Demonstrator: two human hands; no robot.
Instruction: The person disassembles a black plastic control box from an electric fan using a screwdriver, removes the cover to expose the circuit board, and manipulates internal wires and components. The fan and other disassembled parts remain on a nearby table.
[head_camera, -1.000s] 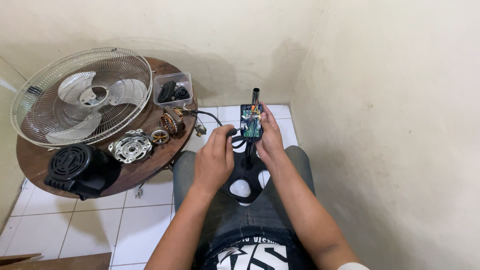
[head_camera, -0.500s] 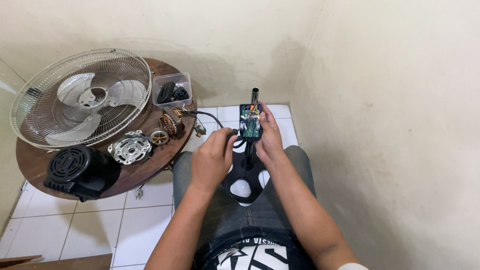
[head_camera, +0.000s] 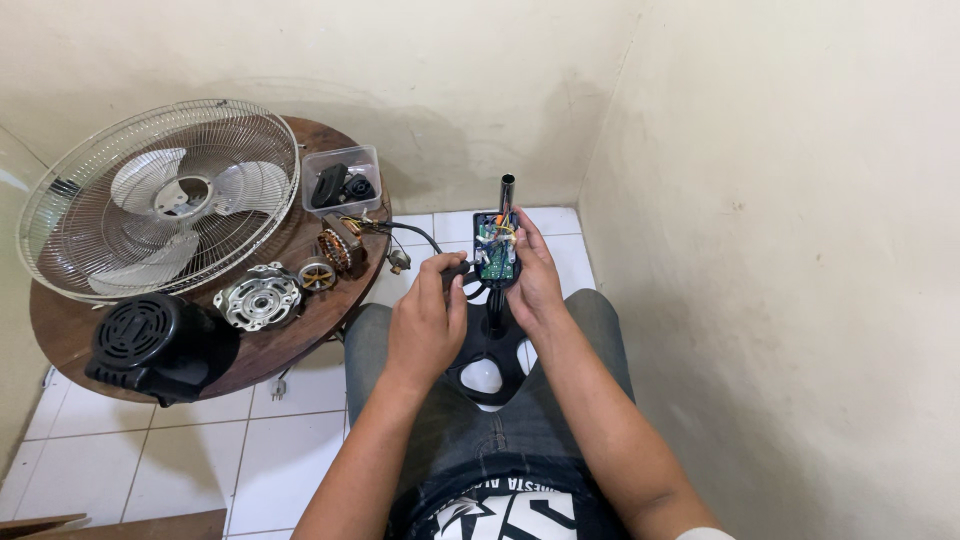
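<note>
From the head view I see almost nothing changed since a second ago: my right hand (head_camera: 535, 285) keeps its grip closed around the open black control housing (head_camera: 496, 250) with its green circuit board, held upright over my lap with the chrome tube (head_camera: 507, 190) rising above the grip. My left hand (head_camera: 428, 320), just left of that grip, stays curled around the black cable (head_camera: 420, 237) and its fitting. Well left of both grips, the fan guard (head_camera: 160, 195), motor parts (head_camera: 262, 296) and black motor cover (head_camera: 150, 345) lie untouched on the round table (head_camera: 300, 350), so I judge the work paused in inspection.
</note>
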